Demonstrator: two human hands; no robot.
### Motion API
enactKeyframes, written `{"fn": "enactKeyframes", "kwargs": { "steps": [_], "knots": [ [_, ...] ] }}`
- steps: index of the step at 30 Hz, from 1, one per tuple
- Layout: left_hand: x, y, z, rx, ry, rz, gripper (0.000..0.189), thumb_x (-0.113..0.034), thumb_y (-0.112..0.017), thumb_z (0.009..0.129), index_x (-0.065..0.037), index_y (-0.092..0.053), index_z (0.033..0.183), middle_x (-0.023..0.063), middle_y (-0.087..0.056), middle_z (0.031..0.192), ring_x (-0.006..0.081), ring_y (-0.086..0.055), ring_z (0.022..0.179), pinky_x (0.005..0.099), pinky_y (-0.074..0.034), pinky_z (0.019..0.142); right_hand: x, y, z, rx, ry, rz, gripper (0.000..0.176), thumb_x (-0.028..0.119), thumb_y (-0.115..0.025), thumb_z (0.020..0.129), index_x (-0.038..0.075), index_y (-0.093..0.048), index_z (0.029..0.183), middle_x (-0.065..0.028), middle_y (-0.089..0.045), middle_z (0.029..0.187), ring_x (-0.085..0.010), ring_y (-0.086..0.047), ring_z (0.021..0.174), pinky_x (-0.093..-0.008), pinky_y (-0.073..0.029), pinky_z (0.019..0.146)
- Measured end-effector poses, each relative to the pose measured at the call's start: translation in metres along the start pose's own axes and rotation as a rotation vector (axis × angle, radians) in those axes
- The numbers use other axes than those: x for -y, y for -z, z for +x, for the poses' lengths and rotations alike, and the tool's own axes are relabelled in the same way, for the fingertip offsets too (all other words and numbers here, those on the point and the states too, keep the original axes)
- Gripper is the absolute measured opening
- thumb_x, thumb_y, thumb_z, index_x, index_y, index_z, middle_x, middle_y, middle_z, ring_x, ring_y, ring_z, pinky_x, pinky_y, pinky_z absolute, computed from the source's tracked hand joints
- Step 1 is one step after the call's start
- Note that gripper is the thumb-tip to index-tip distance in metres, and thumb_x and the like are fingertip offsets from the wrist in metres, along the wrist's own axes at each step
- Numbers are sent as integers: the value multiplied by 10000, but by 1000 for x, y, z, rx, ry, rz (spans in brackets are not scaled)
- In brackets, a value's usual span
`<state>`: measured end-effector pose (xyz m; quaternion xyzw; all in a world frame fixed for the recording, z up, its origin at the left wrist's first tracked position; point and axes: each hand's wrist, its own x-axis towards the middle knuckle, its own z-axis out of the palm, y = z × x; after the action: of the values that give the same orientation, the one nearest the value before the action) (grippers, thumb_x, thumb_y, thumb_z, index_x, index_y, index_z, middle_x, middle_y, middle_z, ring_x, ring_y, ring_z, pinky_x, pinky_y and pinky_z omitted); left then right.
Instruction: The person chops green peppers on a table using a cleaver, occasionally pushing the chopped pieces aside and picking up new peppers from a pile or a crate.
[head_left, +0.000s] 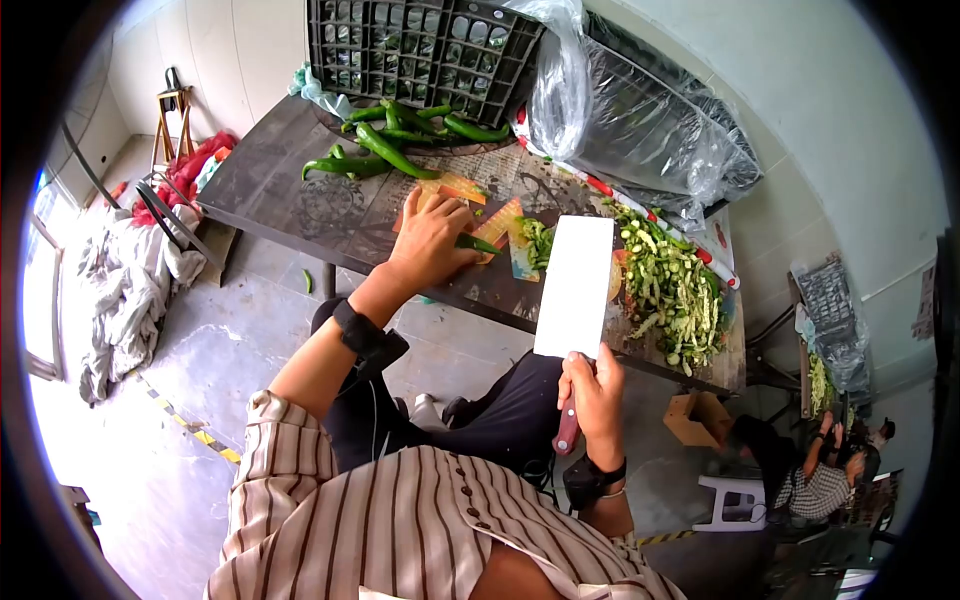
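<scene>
My left hand (pixel 432 238) is closed over a green chili pepper (pixel 478 244) on the table, and the pepper's end sticks out to the right below the fingers. My right hand (pixel 592 392) grips the dark red handle of a cleaver (pixel 575 285). Its broad, bright blade points away from me over the table's front edge, between a small bunch of cut pepper (pixel 537 242) and a large heap of sliced green peppers (pixel 675 290) on the right. Whole green peppers (pixel 385 150) lie in a pile beyond my left hand.
A black plastic crate (pixel 420 55) stands at the back of the dark table (pixel 265 190). Clear plastic covers a black container (pixel 650 130) beside it. On the floor are a cardboard box (pixel 697 418) and a white stool (pixel 730 503). Another person (pixel 820 480) sits at the far right.
</scene>
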<state>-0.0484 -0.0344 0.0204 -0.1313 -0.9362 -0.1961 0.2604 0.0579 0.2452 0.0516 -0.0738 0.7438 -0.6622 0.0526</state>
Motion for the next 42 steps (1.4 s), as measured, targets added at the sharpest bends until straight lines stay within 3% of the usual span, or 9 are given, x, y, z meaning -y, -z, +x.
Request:
{"fn": "enactKeyframes", "kwargs": {
  "steps": [3, 6, 15, 26, 30, 38, 40, 41, 42],
  "knots": [
    [6, 5, -7, -49, -23, -43, 456, -315, -754, 691, -143, -643, 1098, 25, -604, 1068, 222, -493, 1178, 560, -197, 1100, -2, 1, 2, 11, -8, -12, 114, 94, -520, 960, 11, -482, 891, -21, -522, 594, -76, -496, 456, -223, -406, 411],
    [11, 14, -11, 6, 14, -61, 463, -301, -747, 712, -163, -651, 1144, 24, -602, 1104, 216, -478, 1211, 561, -183, 1107, -2, -2, 5, 20, -5, -5, 113, 92, -520, 960, 13, -479, 891, -22, -523, 590, -77, -492, 452, -222, -403, 410],
    [14, 16, -26, -38, -12, -181, 267, -212, -732, 753, -146, -700, 1010, 7, -607, 1049, 204, -511, 1153, 553, -161, 1115, 2, -13, 13, 57, -26, -36, 114, 100, -525, 958, 14, -484, 897, -19, -520, 590, -76, -489, 450, -219, -407, 415],
    [13, 19, -29, -28, 25, -186, 230, -188, -747, 742, -154, -708, 966, -8, -615, 1016, 191, -518, 1139, 544, -157, 1124, 8, -13, 31, 122, -10, -85, 142, 131, -524, 966, 15, -483, 894, -13, -509, 587, -65, -493, 458, -210, -398, 405],
    [7, 17, -30, -107, 2, -222, 268, -156, -759, 711, -162, -699, 972, -11, -614, 1018, 194, -522, 1129, 539, -168, 1128, 24, -9, 46, 147, 12, -277, 177, 146, -543, 957, 11, -488, 857, -19, -516, 571, -71, -497, 458, -222, -395, 407],
    [4, 9, -27, -161, -131, -186, 199, -136, -748, 706, -176, -691, 893, -58, -619, 977, 165, -548, 1048, 522, -200, 1128, 40, -17, 75, 257, 95, -539, 227, 123, -574, 922, -4, -442, 787, -98, -498, 575, -167, -526, 494, -328, -393, 470],
    [5, 6, -26, -198, -114, -197, 146, -144, -742, 716, -169, -694, 852, -61, -618, 950, 164, -551, 1030, 518, -206, 1126, 42, -24, 79, 319, 236, -668, 207, 110, -579, 908, -16, -455, 801, -161, -503, 623, -267, -534, 545, -367, -397, 515],
    [6, 5, -26, -199, -110, -200, 146, -144, -742, 716, -169, -694, 852, -61, -618, 950, 164, -551, 1030, 518, -206, 1126, 49, -27, 78, 335, 205, -712, 179, 97, -580, 895, -29, -473, 828, -219, -515, 678, -381, -533, 620, -414, -407, 560],
    [6, 4, -26, -200, -105, -187, 125, -148, -739, 720, -166, -696, 836, -61, -617, 938, 163, -552, 1023, 513, -209, 1125, 48, -28, 81, 338, 202, -715, 179, 97, -580, 895, -29, -473, 828, -219, -515, 678, -381, -533, 620, -414, -407, 560]
  ]
}}
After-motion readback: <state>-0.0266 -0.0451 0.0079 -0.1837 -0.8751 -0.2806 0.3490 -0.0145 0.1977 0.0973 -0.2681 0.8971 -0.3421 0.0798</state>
